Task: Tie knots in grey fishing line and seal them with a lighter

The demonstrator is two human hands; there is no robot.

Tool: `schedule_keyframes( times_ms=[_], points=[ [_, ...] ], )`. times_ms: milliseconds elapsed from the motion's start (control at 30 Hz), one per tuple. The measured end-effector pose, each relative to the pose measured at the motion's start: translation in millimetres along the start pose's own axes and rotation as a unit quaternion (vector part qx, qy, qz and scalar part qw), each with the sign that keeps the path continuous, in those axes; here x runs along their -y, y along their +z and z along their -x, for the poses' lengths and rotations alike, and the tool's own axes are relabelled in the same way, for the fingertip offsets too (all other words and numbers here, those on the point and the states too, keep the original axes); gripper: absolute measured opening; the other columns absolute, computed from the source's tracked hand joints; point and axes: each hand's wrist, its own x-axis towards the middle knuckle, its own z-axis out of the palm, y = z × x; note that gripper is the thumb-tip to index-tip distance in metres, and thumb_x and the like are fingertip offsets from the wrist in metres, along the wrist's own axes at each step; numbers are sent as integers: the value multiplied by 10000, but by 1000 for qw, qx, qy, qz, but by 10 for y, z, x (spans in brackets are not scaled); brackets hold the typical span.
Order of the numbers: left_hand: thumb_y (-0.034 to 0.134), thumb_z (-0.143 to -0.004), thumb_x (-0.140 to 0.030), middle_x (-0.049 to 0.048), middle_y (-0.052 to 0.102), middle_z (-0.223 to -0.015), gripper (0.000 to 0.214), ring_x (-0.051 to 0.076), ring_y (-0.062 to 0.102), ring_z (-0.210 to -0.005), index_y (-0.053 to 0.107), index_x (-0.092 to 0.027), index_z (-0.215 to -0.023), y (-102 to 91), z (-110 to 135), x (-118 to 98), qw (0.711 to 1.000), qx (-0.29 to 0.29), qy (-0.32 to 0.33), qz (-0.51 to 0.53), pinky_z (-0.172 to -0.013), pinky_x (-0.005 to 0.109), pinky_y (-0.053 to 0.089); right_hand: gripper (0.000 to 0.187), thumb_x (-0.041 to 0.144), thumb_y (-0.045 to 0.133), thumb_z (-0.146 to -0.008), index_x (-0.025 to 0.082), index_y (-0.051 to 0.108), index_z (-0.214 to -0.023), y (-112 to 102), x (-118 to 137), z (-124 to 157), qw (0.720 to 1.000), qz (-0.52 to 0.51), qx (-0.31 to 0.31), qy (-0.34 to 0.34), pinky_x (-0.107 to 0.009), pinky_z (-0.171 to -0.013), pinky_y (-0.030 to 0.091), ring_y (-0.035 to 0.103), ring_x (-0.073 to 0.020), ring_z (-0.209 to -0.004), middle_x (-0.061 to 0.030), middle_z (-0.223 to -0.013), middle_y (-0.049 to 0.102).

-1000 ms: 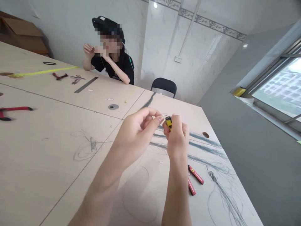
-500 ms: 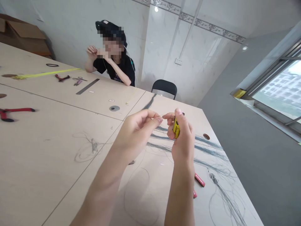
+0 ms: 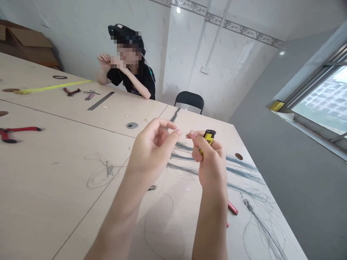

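The left grip (image 3: 152,151) has its thumb and forefinger brought together at the tips, and a very fine strand may run from them, though it is too thin to tell whether it is pinched. Just to its right, the right grip (image 3: 211,162) is clamped on a yellow-and-black lighter (image 3: 208,139), whose top stands clear above the fingers. Dark fibre strands (image 3: 184,168) lie on the desk (image 3: 67,187) directly beneath and beyond both grips, and a red stick (image 3: 233,207) lies beside the right wrist. Beyond the left grip sit a round metal washer (image 3: 132,125) and, farther off, a steel ruler (image 3: 101,100). Red-handled pliers (image 3: 11,132) lie well to the left. Across the desk, a seated co-worker (image 3: 135,74) has both hands raised near the chin.
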Motion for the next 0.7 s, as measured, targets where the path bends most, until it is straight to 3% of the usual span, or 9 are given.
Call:
schedule_keyframes(
  times_ms=[67,133,300,500,700],
  points=[
    [674,-817,-320,-41,451,-707,117,98,441,-597,638,-237,-891,-8,5,8,997,-55,41,-29,-514,196,392,218,386,764,-750,203,677,-669,-4,-4,-3,1000,0,-9,1,-243,-465,196,253,-91,-523,65,-507,297],
    [677,-819,-311,-32,494,-770,85,98,469,-652,658,-238,-858,-13,8,13,994,-68,70,-55,-587,203,424,217,391,769,-746,203,686,-677,-4,-9,-6,1000,2,-15,1,-245,-465,195,253,-91,-521,67,-506,290],
    [696,-806,-398,10,632,-880,166,128,510,-669,735,-238,-787,8,9,12,997,19,40,-68,-618,259,451,219,395,764,-737,195,686,-692,6,-21,-16,1000,3,-8,-12,-247,-461,180,210,-85,-508,79,-508,255],
    [688,-780,-381,22,639,-854,159,150,536,-697,737,-230,-769,30,10,10,997,14,25,-73,-589,263,430,233,397,756,-744,190,662,-693,30,-60,-20,1000,-6,4,5,-242,-454,186,213,-88,-512,76,-518,269],
    [664,-773,-355,17,647,-867,144,150,531,-699,711,-227,-726,11,-23,53,996,24,21,-83,-600,269,423,140,262,678,-745,180,578,-691,58,-61,-79,982,-173,8,77,-210,-425,233,199,-48,-461,71,-628,357]
  ],
)
